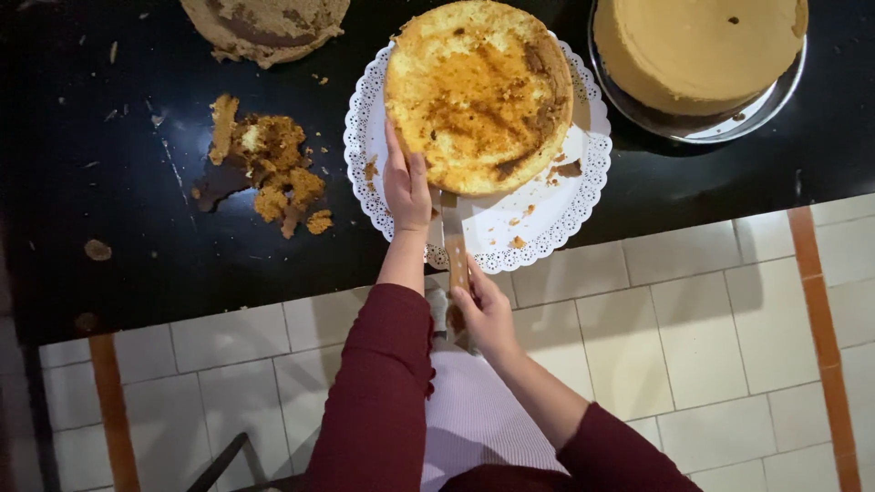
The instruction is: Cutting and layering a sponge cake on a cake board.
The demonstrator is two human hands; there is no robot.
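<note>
A round golden sponge cake layer (478,96) with brown patches lies on a white lace doily (538,219) on the black countertop. My left hand (406,187) grips the cake layer's near left edge, thumb on top. My right hand (485,314) is closed on the handle of a long knife (453,232), whose blade runs under the cake's near edge. Crumbs lie scattered on the doily.
A pile of cake scraps (269,169) lies left of the doily. Another crumbly cake piece (264,27) sits at the back left. A frosted cake on a metal plate (697,55) stands back right. The countertop edge (273,296) runs above a tiled floor.
</note>
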